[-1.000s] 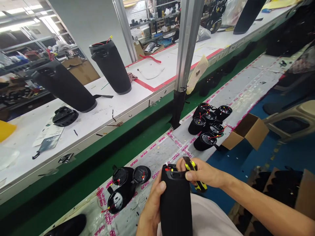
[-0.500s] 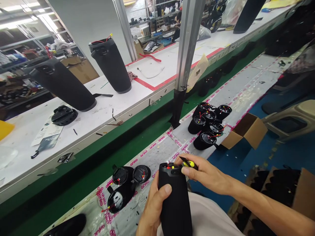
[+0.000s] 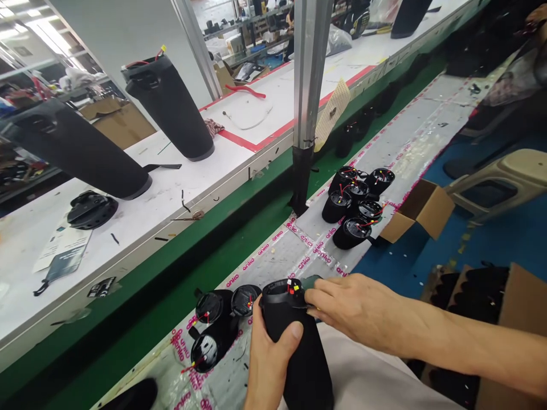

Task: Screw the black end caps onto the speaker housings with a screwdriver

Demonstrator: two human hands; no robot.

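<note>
My left hand (image 3: 273, 353) is wrapped round a black fabric-covered cylinder (image 3: 301, 353), thumb on its front. The cylinder leans upright against my lap, its open top showing red, white and yellow connectors (image 3: 293, 287). At the right of its rim my right hand (image 3: 337, 302) is closed with fingers curled; a dark tool (image 3: 311, 282) with a bit of yellow shows partly between the fingers, mostly hidden. Left of the cylinder stand several black cylinders (image 3: 213, 307) with wires in their open tops.
More open black cylinders (image 3: 354, 230) stand farther up the plastic-covered bench (image 3: 290, 250). A cardboard box (image 3: 419, 210) and a beige stool (image 3: 508, 171) are at right. Across the green channel, the white table (image 3: 141, 228) holds tall black cylinders (image 3: 171, 108). A metal post (image 3: 310, 74) rises at centre.
The cylinder's open top has tilted more into view. My right hand has turned over at the rim, so the black and yellow tool is now largely covered. The view has shifted slightly.
</note>
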